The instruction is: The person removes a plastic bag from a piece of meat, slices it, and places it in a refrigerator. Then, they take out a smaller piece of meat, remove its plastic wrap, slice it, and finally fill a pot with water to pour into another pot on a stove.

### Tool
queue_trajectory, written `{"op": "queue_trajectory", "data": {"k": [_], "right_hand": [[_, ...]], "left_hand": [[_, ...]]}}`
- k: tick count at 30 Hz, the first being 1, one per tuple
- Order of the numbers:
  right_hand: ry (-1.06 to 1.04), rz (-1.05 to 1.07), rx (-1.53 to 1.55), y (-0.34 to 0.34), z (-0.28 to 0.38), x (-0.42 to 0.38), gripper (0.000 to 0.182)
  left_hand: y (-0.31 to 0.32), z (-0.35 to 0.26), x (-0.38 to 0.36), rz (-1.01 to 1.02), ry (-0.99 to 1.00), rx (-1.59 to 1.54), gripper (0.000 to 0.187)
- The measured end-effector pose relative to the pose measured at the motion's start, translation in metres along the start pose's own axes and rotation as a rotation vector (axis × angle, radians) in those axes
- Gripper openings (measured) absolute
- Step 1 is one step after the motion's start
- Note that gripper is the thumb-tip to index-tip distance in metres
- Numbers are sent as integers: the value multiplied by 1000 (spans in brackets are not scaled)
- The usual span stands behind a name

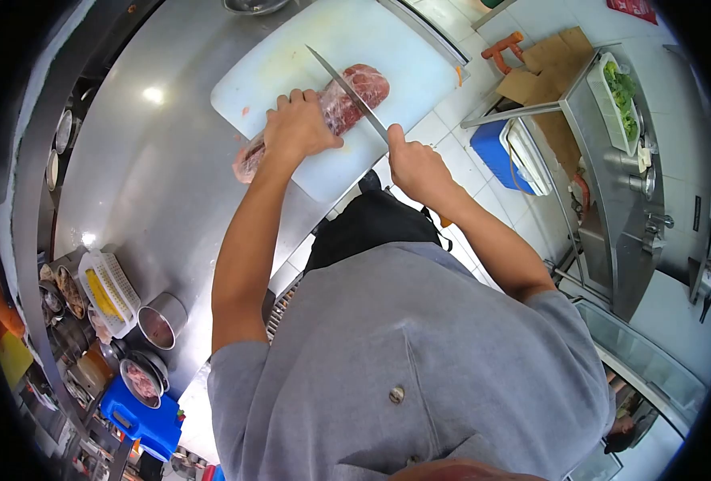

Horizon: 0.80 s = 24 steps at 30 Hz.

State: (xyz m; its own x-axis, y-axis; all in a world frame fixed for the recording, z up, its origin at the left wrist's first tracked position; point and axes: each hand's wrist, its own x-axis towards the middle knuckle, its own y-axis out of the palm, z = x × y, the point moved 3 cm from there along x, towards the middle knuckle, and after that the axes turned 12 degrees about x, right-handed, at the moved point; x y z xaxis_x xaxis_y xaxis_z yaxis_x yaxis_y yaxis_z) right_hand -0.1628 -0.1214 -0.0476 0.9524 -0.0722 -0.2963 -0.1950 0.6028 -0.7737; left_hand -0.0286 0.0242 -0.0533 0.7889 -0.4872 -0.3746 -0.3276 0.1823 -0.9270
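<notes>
A long piece of raw red meat (pixel 366 83) lies slantwise on the white cutting board (pixel 420 48), its lower end reaching past the board's edge. Clear plastic wrap clings to part of it. My left hand (pixel 299 124) rests over the middle of the meat and grips it, thumb towards me and fingers on the far side. In my right hand (pixel 414 163) is the handle of a long kitchen knife (pixel 347 86). The blade crosses the meat just to the right of my left hand, its tip pointing up and left. Small meat scraps dot the board.
The board lies on a steel table (pixel 147 168). At its lower left stand a white basket (pixel 111 293), a metal pot (pixel 161 321) and a bowl of meat pieces (pixel 141 380). Off to the right are a blue cooler (pixel 496 156) and a steel shelf with a tray of greens (pixel 622 100).
</notes>
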Motion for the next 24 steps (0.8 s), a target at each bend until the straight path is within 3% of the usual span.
{"op": "queue_trajectory", "data": {"k": [10,14,24], "right_hand": [[112,169,-116,-34,27,3,21],[76,125,-120,-31,23,4,14],[133,160,-98,-33,29,2,23]], "left_hand": [[2,3,1,9,1,-19,80],[2,4,0,-4,16,-25,80],[0,2,0,16,8,-3,80]]}}
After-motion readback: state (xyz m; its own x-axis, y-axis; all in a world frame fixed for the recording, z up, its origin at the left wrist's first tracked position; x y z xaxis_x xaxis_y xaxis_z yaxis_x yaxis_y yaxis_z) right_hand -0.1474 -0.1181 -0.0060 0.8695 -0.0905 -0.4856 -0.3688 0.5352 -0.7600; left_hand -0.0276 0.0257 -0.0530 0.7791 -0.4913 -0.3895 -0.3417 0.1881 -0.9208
